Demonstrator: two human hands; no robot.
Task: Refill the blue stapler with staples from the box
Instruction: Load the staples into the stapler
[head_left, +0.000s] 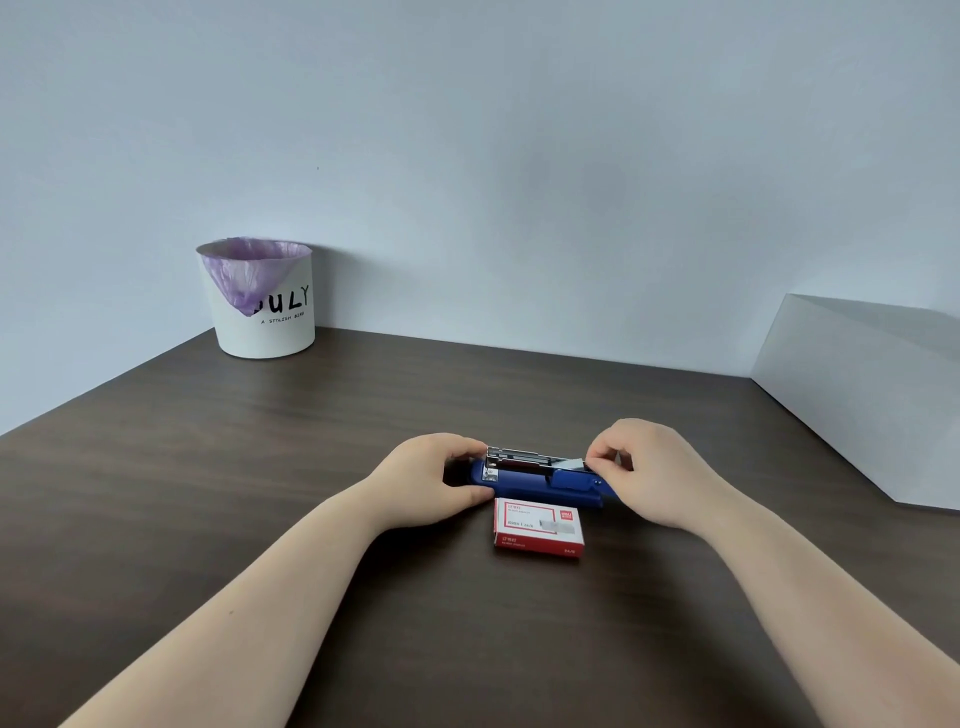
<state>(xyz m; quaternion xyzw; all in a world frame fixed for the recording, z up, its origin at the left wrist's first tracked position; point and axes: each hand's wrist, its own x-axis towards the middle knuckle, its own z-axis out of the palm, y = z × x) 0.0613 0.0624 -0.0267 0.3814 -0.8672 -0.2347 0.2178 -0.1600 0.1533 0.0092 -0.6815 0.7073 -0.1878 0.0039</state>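
The blue stapler (540, 480) lies sideways on the dark wooden table (311, 493), its metal staple channel exposed along the top. My left hand (431, 475) grips the stapler's left end. At its right end, my right hand (649, 467) pinches a small silvery piece with thumb and fingertips; whether this is a staple strip or part of the stapler I cannot tell. Just in front of the stapler lies the red and white staple box (537, 530), closed and flat on the table.
A white bin (265, 312) with a purple liner stands at the table's back left, against the wall. A white box-like object (872, 395) sits at the right edge of the table.
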